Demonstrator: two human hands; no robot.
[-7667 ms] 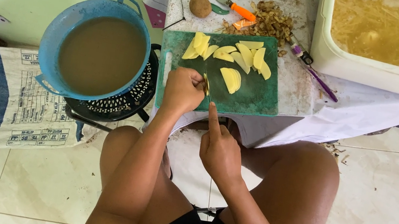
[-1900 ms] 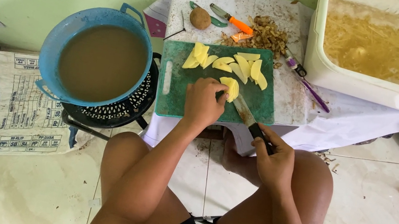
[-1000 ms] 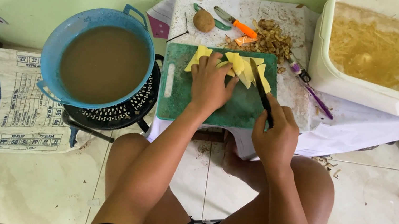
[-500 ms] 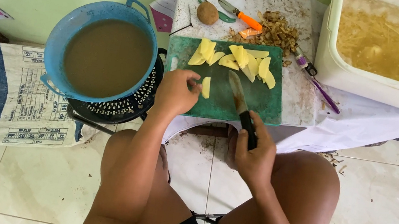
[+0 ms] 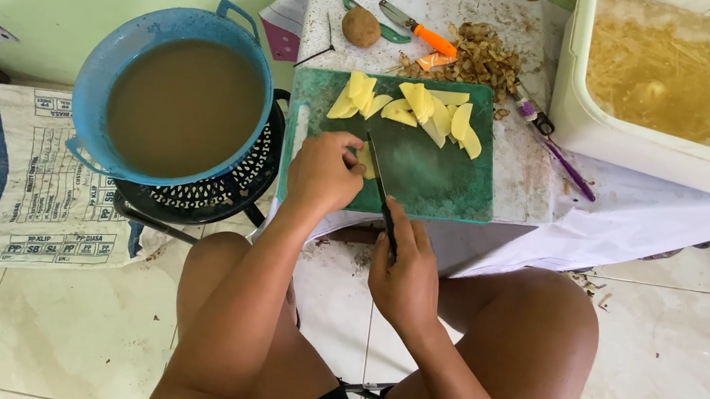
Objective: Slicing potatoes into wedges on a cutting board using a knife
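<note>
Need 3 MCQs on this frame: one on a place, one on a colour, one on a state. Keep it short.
1. Where does the whole brown unpeeled potato lie?
A. on the white tabletop beyond the green plastic cutting board
B. in the blue pot
C. on the floor tiles

2. What colour is the handle of the small knife lying beside the heap of brown peelings?
A. purple
B. orange
C. black

3. What is the right hand doing?
A. resting open on a knee
B. gripping the black-handled knife, blade over the board
C. holding a peeler

Answers:
1 A: the potato sits on the tabletop past the far edge of the cutting board.
2 B: the handle is plainly orange.
3 B: the fingers close round the black-handled knife, its blade next to the yellow slice that the left hand pins.
</note>
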